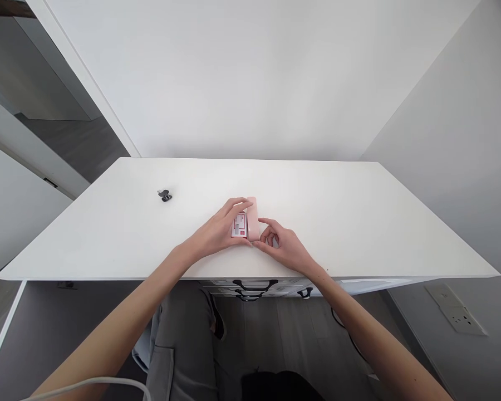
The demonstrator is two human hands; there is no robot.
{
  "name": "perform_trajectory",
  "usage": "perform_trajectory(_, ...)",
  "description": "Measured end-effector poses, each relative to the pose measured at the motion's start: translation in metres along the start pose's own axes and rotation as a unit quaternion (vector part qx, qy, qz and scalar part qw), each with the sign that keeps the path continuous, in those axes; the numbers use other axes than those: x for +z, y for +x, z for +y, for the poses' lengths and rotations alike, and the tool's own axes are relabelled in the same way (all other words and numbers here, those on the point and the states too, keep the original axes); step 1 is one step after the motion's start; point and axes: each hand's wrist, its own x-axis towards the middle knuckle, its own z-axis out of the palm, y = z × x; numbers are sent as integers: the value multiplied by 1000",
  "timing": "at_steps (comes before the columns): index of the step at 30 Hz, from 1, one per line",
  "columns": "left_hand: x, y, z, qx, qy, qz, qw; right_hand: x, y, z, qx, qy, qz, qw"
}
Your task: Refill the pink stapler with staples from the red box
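On the white desktop, a long pale pink case (253, 220) with rounded ends stands between my hands. Right against its left side shows a white card or label with a red border (239, 225); whether it is attached, I cannot tell. My left hand (221, 225) spans the case, fingertips at its far end and thumb at its near end. The thumb of my right hand (284, 245) touches the near right corner, and its index fingertip meets the right edge. The other right fingers are curled. What lies under the left palm is hidden.
A small black clip-like object (165, 195) lies on the desktop (338, 217) at the left. Drawers with black handles (255, 286) sit below the front edge. A white cable (96, 380) crosses near my left forearm. A wall socket (455, 309) is at the lower right.
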Motion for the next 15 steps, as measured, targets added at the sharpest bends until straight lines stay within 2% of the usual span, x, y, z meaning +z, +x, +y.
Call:
perform_trajectory(3, 5, -2, -2, -6, 1, 27, 1000, 0, 0, -1, 1, 3, 1, 1000)
perform_trajectory(7, 2, -10, -8, -6, 10, 64, 998, 0, 1, 0, -2, 4, 3, 1000)
perform_trajectory(15, -3, -25, -19, -70, 17, 63, 995, 1, 1, 4, -8, -10, 4, 1000)
